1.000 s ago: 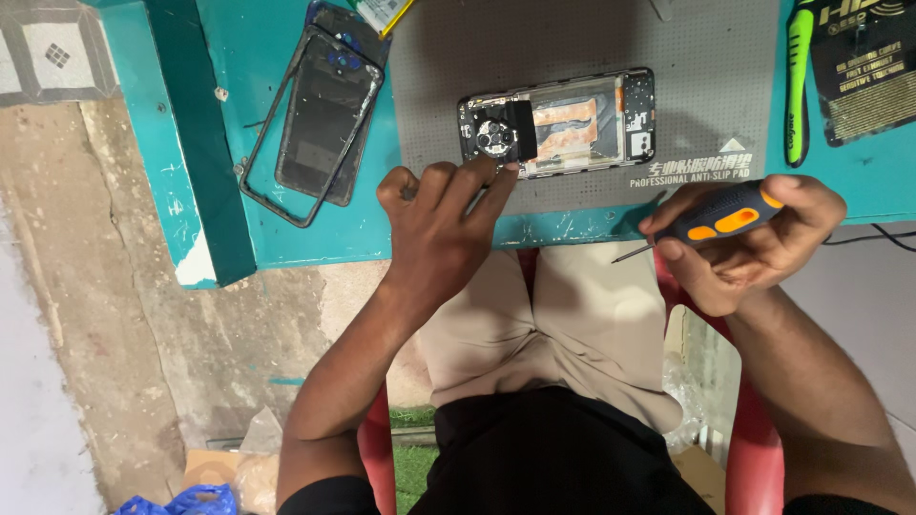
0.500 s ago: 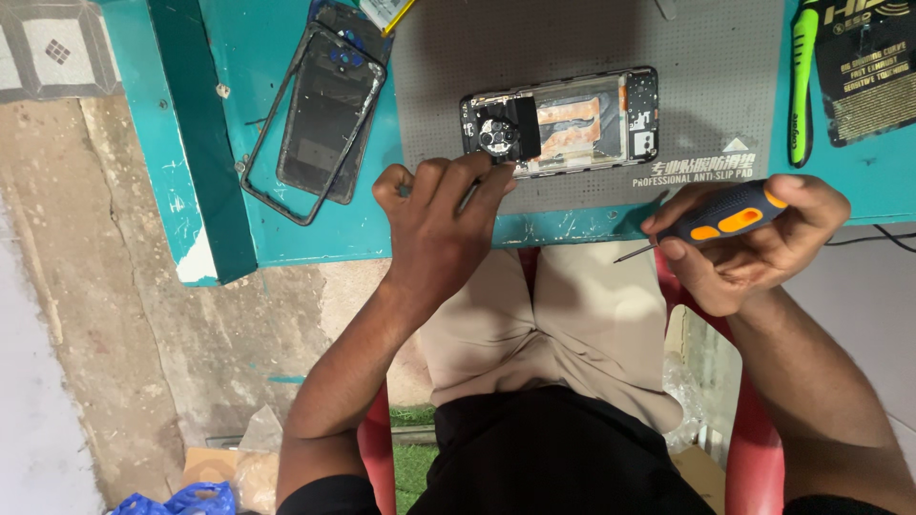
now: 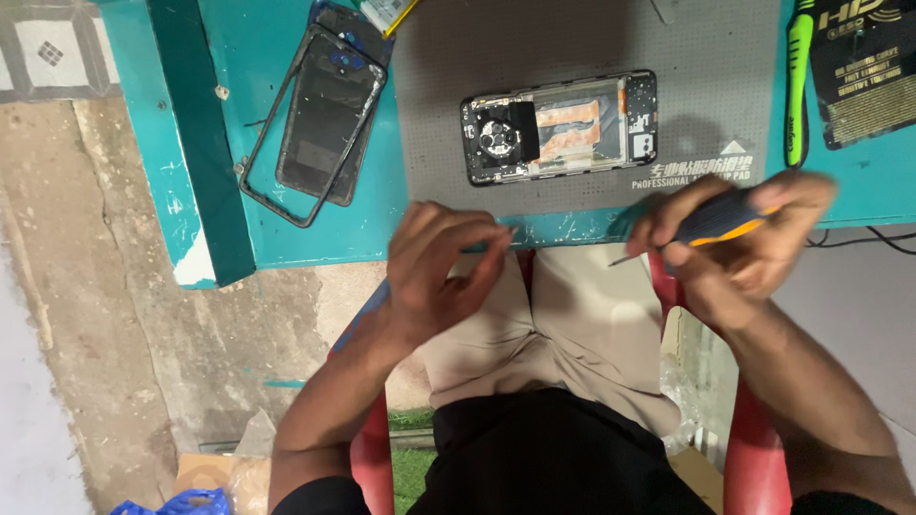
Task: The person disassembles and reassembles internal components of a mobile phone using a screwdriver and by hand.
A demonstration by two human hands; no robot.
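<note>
Below, from the head view: right hand (image 3: 739, 243) clenched around a dark screwdriver (image 3: 711, 221) with orange stripe; left hand (image 3: 439, 267) pinching something too small to tell. Opened phone (image 3: 560, 127) just beyond both, on grey mat (image 3: 582, 38). Could drop a tiny part off the surface (image 3: 286, 238) edge. Black printed card (image 3: 863, 76) beyond right hand.

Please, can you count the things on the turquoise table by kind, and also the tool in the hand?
Opened phone on the grey mat: 1
Phone frame and back cover: 2
Grey mat: 1
Green tool: 1
Black card: 1
Screwdriver in the right hand: 1
Total: 7
</note>
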